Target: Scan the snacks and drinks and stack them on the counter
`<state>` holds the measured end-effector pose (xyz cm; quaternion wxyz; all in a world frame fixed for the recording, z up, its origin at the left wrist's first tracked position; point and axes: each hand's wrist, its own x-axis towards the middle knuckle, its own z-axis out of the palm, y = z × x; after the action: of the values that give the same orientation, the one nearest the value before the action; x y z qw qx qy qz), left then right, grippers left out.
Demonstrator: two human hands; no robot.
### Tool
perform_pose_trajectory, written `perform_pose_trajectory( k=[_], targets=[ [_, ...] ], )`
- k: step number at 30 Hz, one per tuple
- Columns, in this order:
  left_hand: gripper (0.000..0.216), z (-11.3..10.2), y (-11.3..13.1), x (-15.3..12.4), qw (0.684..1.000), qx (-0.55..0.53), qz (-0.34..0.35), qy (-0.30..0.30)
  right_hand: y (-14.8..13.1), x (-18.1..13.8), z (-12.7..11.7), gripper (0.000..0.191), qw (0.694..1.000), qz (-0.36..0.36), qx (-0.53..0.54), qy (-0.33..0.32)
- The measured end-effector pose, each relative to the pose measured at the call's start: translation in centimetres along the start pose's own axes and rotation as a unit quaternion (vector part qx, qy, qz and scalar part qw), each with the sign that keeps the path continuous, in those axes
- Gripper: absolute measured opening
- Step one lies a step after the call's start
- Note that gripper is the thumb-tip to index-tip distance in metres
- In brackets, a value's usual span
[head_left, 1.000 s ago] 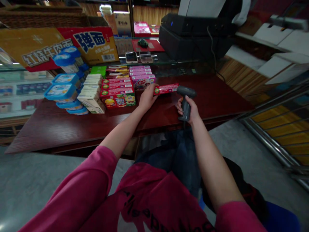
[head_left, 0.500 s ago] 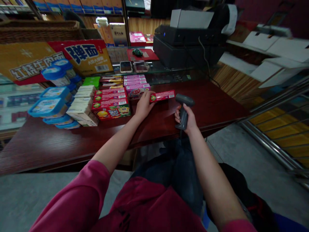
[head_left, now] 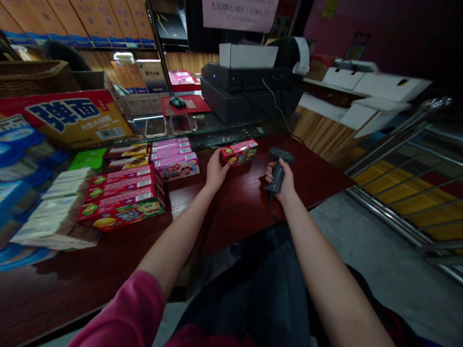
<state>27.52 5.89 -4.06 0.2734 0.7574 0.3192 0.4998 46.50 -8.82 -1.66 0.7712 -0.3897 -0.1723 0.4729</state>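
My left hand (head_left: pixel 216 171) is closed on the left end of a small red box (head_left: pixel 240 153) with a printed front, at the far side of the dark red table. In my right hand (head_left: pixel 283 179) is a dark grey barcode scanner (head_left: pixel 280 164), gripped by its handle, with its head to the right of the red box and apart from it. Left of my left forearm sit more red boxes (head_left: pixel 123 195) in a row. Behind them are pink boxes (head_left: pixel 177 164), and to their left stand white cartons (head_left: pixel 60 207).
Blue-lidded tubs (head_left: pixel 18 164) are stacked at the far left, before a printed cardboard box (head_left: pixel 68 118). A phone (head_left: pixel 156 126) and a mouse (head_left: pixel 177 101) lie behind on glass. Black machines (head_left: pixel 249 99) stand beyond the table (head_left: pixel 304 168). Metal railings (head_left: pixel 394 188) are at the right.
The view has turned right and drawn nearer the table. My left hand has moved the red box back, showing its front side. The scanner stays in my right hand, now farther from the box.
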Motion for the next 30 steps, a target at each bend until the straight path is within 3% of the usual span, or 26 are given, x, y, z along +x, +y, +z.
perform_pose_trajectory(
  k=[4, 10, 18, 30],
  targets=[
    [0.057, 2.7, -1.3, 2.0, 0.999, -0.01, -0.028, -0.032, -1.0, 2.8, -1.0, 0.038, 1.0, -0.011, 0.011, 0.007],
    [0.046, 6.8, -3.0, 4.5, 0.986, -0.134, -0.091, -0.039, -1.8, 5.9, -1.6, 0.037, 1.0, -0.015, 0.018, -0.001],
    [0.041, 12.1, -2.9, 8.5, 0.991, -0.084, -0.105, -0.002, -1.6, 6.4, -1.5, 0.035, 1.0, -0.02, 0.021, -0.002],
    [0.047, 11.6, -3.5, 8.9, 0.986, -0.058, -0.147, 0.052, -1.7, 6.3, -1.6, 0.036, 0.999, -0.008, 0.026, -0.018]
  ],
)
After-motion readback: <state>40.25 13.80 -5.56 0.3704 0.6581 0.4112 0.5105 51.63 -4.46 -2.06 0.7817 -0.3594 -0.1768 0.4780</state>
